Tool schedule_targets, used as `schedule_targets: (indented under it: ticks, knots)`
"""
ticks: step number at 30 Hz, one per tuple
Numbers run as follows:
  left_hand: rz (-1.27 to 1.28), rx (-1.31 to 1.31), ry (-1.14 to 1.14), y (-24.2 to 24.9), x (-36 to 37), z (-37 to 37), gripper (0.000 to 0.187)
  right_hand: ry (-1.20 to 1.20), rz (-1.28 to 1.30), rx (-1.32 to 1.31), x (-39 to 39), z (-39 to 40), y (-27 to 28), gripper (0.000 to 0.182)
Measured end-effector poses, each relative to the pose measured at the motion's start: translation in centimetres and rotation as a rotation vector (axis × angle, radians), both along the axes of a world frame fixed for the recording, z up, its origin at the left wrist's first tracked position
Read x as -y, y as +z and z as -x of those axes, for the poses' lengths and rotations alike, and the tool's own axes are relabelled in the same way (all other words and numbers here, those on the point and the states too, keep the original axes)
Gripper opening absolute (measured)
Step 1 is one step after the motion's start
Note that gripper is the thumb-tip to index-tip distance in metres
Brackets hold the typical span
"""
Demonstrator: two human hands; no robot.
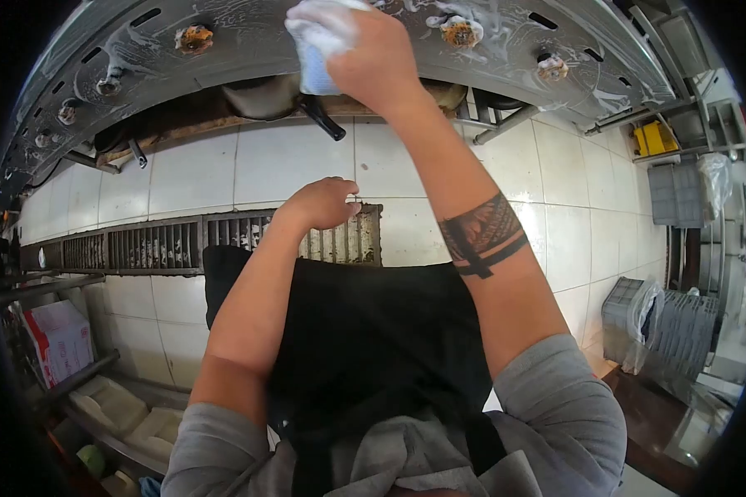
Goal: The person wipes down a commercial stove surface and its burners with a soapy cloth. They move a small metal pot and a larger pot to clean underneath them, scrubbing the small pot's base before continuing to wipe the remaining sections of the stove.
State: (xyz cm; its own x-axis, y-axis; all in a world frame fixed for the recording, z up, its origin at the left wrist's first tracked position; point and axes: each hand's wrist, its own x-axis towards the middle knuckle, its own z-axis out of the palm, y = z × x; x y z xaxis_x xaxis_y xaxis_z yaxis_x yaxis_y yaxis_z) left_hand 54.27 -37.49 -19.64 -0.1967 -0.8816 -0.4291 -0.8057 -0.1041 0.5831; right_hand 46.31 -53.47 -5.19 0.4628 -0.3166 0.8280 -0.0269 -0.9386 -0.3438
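Note:
A light-blue, foam-covered cloth [317, 66] is bunched in my right hand [377, 62], whose fingers are closed on it. It rests against the grey metal front panel [257, 50] of what looks like a stove, which is streaked with white suds. Foamy, rusty knob stems stick out of the panel, one [194, 39] to the left of the cloth and another [462, 31] to its right. My left hand [327, 203] hangs over the floor in front of the black apron [373, 331], its fingers loosely bent and apart, holding nothing.
Below the panel, a black handle [322, 118] juts out from a lower shelf. A metal floor grate [141, 248] crosses the white tiles [298, 161]. Grey crates [680, 331] stand at the right. A red and white box [58, 340] sits on a rack at the left.

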Motion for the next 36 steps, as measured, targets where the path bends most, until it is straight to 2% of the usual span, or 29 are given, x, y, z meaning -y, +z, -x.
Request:
schedule_targets:
  ticks: [1,3,4,5,6,7,8,10,11,12,13,14,15,16,17,19,21,22,24,25,26,28,30,31,32,33,34,35,36]
  knots:
    - [0.017,0.001,-0.028,-0.4,0.0,-0.1,0.044,0.007,-0.002,0.007,-0.1,0.6,-0.3,0.029]
    - [0.043,0.009,-0.028,0.3,-0.1,-0.8,0.044,-0.208,0.093,-0.073,-0.3,2.4,-0.5,0.024]
    - [0.060,0.016,0.003,1.4,-0.1,-0.6,0.044,-0.228,-0.035,-0.074,-0.4,3.9,-0.7,0.028]
    - [0.076,0.021,0.031,2.4,-0.1,-0.4,0.045,-0.333,-0.114,-0.041,-0.7,4.7,-0.6,0.024]
    - [0.079,0.019,0.048,3.3,0.1,-0.2,0.045,-0.426,-0.106,-0.063,-0.9,5.4,-0.7,0.022]
    - [0.211,-0.065,0.205,4.2,0.3,-0.1,0.046,-0.426,-0.081,-0.128,-1.4,6.4,-0.7,0.023]
    - [0.342,-0.145,0.362,5.0,0.4,0.2,0.048,-0.411,-0.079,-0.131,-2.5,6.4,-0.5,0.023]
    - [0.732,-0.557,0.549,6.3,0.0,1.0,0.058,-0.380,-0.198,-0.111,-4.2,6.2,-0.1,0.026]
    - [0.742,-0.549,0.562,7.2,0.0,1.3,0.058,-0.325,-0.297,-0.117,-4.7,5.7,-0.2,0.028]
    - [1.008,-0.508,0.518,8.1,0.1,1.6,0.060,-0.308,-0.294,-0.114,-5.5,4.9,0.0,0.028]
    - [1.272,-0.452,0.467,8.8,0.2,1.7,0.064,-0.165,-0.418,-0.138,-6.3,4.0,0.3,0.028]
    - [1.282,-0.432,0.482,8.8,0.5,1.5,0.064,-0.016,-0.540,-0.165,-6.9,3.1,0.6,0.028]
    - [1.321,-0.436,0.551,8.5,0.9,1.1,0.067,0.099,-0.525,-0.193,-7.2,2.4,0.9,0.032]
    - [1.355,-0.441,0.619,8.2,1.1,0.4,0.069,0.123,-0.527,-0.193,-7.2,2.0,1.5,0.032]
    - [1.382,-0.399,0.645,8.1,1.4,-0.8,0.072,0.181,-0.527,-0.299,-7.2,2.0,2.8,0.033]
    - [1.466,-0.303,0.731,9.4,1.9,-3.6,0.072,0.188,-0.545,-0.178,-7.5,1.4,5.2,0.037]
    - [1.617,-0.232,0.866,11.0,3.3,-6.9,0.071,-0.207,0.154,-0.141,-5.9,2.8,10.4,0.037]
    - [1.688,-0.243,0.928,11.4,4.4,-8.7,0.070,-0.278,0.357,-0.106,-3.1,4.0,12.3,0.032]
    - [1.665,-0.195,0.991,11.7,5.7,-11.2,0.063,-0.503,0.524,-0.023,1.7,6.0,14.4,0.019]
    - [1.706,-0.145,1.014,12.1,6.2,-11.9,0.043,-0.601,0.640,0.018,4.4,6.7,15.0,0.014]
    - [1.747,-0.112,1.028,11.4,7.3,-12.9,0.040,-0.594,0.639,0.025,6.5,7.5,14.9,0.014]
    - [1.775,-0.074,1.043,10.8,8.1,-14.0,0.039,-0.792,0.970,-0.269,9.1,8.9,13.5,0.011]
    - [1.534,-0.376,1.039,11.6,7.6,-13.9,0.052,-0.847,0.990,-0.266,8.7,8.3,12.9,0.012]
    - [1.532,-0.489,1.095,11.5,7.9,-13.6,0.041,-0.872,0.929,-0.249,8.7,8.0,12.9,0.012]
    - [1.527,-0.481,1.096,11.1,7.9,-12.4,0.041,-0.901,0.867,-0.228,8.7,7.8,12.9,0.012]
    - [1.509,-0.497,1.174,10.6,8.1,-10.7,0.039,-0.879,0.977,-0.248,9.0,7.9,13.1,0.015]
    - [1.499,-0.513,1.254,9.9,8.7,-9.6,0.037,-0.880,0.976,-0.231,9.0,7.6,13.2,0.015]
    - [1.517,-0.382,1.214,7.9,9.8,-9.2,0.039,-0.861,0.875,-0.181,8.6,7.3,13.1,0.017]
    - [1.553,-0.518,1.207,8.3,10.1,-8.9,0.037,-0.835,0.778,-0.137,8.1,6.9,13.0,0.018]
